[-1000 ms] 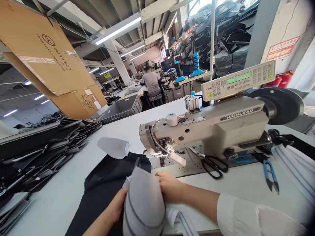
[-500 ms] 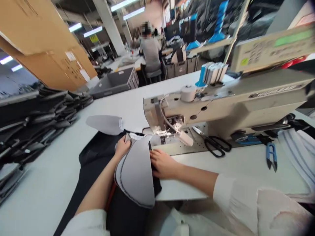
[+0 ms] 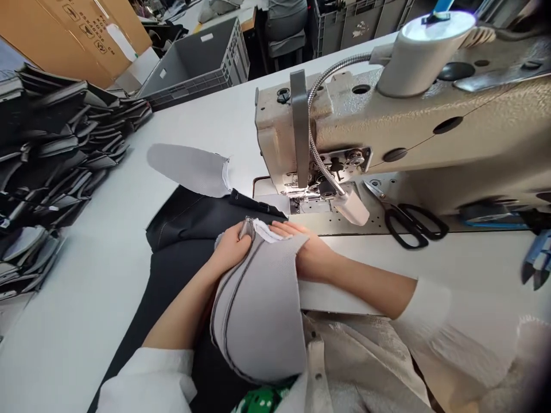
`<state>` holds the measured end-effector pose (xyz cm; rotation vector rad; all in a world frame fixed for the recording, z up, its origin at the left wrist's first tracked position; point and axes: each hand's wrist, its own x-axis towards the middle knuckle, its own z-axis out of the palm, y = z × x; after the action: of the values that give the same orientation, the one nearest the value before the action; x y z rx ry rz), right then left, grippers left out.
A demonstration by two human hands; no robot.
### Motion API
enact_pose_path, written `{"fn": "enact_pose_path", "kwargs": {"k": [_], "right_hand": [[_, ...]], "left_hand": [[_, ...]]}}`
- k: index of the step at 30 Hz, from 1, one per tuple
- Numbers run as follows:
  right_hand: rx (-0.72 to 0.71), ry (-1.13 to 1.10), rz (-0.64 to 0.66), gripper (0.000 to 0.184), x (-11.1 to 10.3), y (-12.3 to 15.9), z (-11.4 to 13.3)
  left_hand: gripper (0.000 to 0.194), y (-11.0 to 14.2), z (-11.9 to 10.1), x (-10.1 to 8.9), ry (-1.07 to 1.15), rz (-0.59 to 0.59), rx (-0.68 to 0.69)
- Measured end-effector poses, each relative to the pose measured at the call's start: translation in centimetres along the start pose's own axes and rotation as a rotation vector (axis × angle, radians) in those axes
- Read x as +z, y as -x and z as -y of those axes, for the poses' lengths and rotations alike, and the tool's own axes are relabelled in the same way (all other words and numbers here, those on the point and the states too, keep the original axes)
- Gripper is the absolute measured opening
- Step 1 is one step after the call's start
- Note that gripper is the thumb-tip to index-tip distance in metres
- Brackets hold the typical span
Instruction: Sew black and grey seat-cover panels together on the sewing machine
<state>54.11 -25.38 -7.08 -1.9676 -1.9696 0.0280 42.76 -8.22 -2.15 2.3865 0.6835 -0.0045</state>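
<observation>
Dark trousers (image 3: 172,269) lie across the table, with a second grey pocket bag (image 3: 189,169) spread out at their far end. My left hand (image 3: 232,246) is closed, pinching the upper edge of a grey pocket bag (image 3: 262,315) beside its white strip. My right hand (image 3: 314,255) lies flat with fingers stretched out, partly under that bag's right edge, its fingertips near the white strip. Just beyond the hands stands the sewing machine (image 3: 284,126), its needle area lit. The dark cloth edge reaches close to its plate.
Black-handled scissors (image 3: 407,221) lie on the machine bed, and blue thread snips (image 3: 536,258) are at the right edge. Stacked dark cloth pieces (image 3: 64,149) fill the left side. Behind are a grey crate (image 3: 193,63), a cardboard box (image 3: 73,40) and a seated person (image 3: 286,20).
The view has tilted down and come closer. The held pocket bag has moved back from the needle area, and my right hand has slid further under its edge, fingers towards the white strip.
</observation>
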Motion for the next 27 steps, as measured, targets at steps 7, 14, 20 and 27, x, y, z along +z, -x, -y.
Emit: {"fn": "enact_pose_path", "kwargs": {"k": [7, 14, 20, 27], "right_hand": [[0.220, 0.072, 0.014, 0.071, -0.4, 0.0, -0.1], [0.272, 0.149, 0.137, 0.029, -1.4, -0.2, 0.7], [0.260, 0.111, 0.029, 0.057, -1.1, 1.0, 0.1], [-0.076, -0.077, 0.000, 0.053, -2.3, 4.4, -0.2]], "left_hand": [[0.020, -0.8, 0.6, -1.8, -0.261, -0.177, 0.000], [0.055, -1.6, -4.6, -4.8, -0.488, -0.138, 0.395], [0.046, 0.9, -2.5, 2.2, -0.636, 0.062, 0.688], [0.039, -2.4, 0.1, 2.3, -0.613, -0.067, 0.671]]}}
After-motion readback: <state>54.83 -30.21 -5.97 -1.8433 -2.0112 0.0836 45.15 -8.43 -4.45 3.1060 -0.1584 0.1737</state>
